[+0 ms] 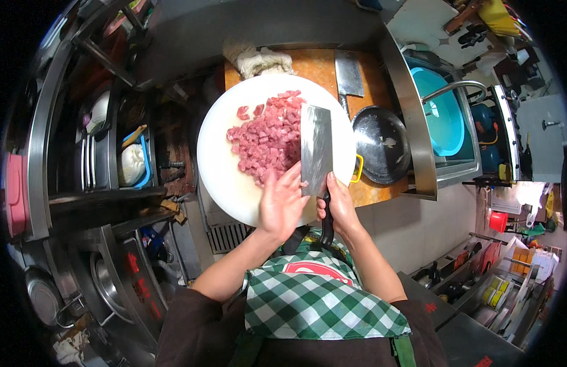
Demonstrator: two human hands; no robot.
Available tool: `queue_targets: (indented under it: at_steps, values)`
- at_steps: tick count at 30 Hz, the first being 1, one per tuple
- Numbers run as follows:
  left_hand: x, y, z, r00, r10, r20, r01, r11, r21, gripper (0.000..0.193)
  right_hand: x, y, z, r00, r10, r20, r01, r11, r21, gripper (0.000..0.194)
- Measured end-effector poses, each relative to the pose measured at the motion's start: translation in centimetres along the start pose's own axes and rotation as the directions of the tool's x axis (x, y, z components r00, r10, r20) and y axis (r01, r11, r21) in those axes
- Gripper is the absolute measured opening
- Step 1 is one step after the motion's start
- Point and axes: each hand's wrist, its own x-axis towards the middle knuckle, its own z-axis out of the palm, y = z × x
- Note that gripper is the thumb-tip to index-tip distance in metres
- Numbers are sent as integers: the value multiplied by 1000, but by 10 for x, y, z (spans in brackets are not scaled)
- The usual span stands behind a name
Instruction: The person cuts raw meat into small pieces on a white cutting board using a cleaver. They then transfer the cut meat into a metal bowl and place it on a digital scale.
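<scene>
My right hand [340,202] grips the black handle of a Chinese cleaver [316,147]. The broad steel blade lies over the right side of a heap of diced raw meat [269,137]. My left hand [282,204] has its palm turned up and fingers extended, and holds nothing. Its fingertips are beside the blade's lower left edge; whether they touch it I cannot tell. A small scrap of meat shows near those fingertips. The meat sits on a round white cutting board [219,183], with a few pieces apart at the upper left.
Behind the board lies a crumpled cloth [265,62]. A second cleaver [349,73] and a black pan [382,144] rest on the orange worktop [311,59] to the right. Farther right, a turquoise basin [437,110] stands in the sink under a tap. Shelves [111,151] line the left side.
</scene>
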Motion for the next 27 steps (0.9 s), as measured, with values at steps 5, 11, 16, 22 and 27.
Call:
queue_targets:
  at_steps: [5, 11, 16, 22, 27]
  values:
    - [-2, 26, -47, 928, 333, -165, -267, 907, 324, 51, 13, -1, -41, 879, -366, -306, 306, 925, -227, 26]
    - [-12, 29, -65, 738, 549, 392, -160, -421, 893, 27, 38, -18, -135, 629, -769, -117, 122, 246, -961, 60]
    - [-36, 14, -75, 717, 628, 302, -109, -326, 939, 22, 97, -5, -181, 572, -817, -76, -39, 66, -997, 66]
    - [-50, -1, -81, 703, 662, 261, -107, -265, 958, 16, 137, 18, -250, 582, -784, -215, -269, 63, -961, 51]
    - [-117, -24, -106, 532, 842, 93, 64, -149, 987, 8, 177, 21, -268, 567, -817, -101, -167, 6, -986, 39]
